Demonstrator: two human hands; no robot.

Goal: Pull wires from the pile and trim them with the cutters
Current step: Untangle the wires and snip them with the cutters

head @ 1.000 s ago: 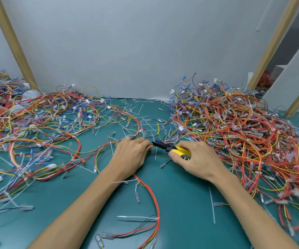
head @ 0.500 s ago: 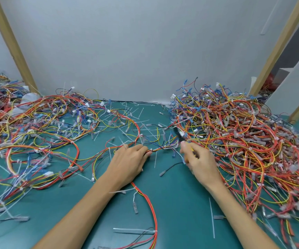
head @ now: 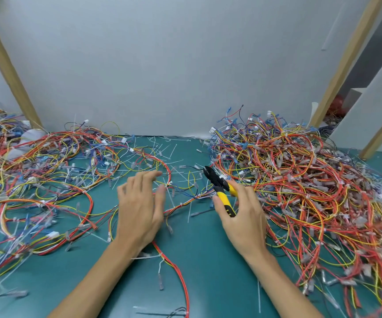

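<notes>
Head view: a green worktop (head: 208, 283) carries a big wire pile (head: 300, 180) on the right and looser wires (head: 47, 175) on the left. Between them the left hand (head: 139, 214) is spread, grip released. The right hand (head: 242, 221) has its grip around yellow-handled cutters (head: 219, 187).

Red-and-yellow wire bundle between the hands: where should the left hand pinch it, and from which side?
Probably pinch the red-and-yellow wire bundle at its left stretch, from above with the left hand: it lies flat on the teal mat, and the right hand's yellow-handled cutters crowd its right end.
</notes>
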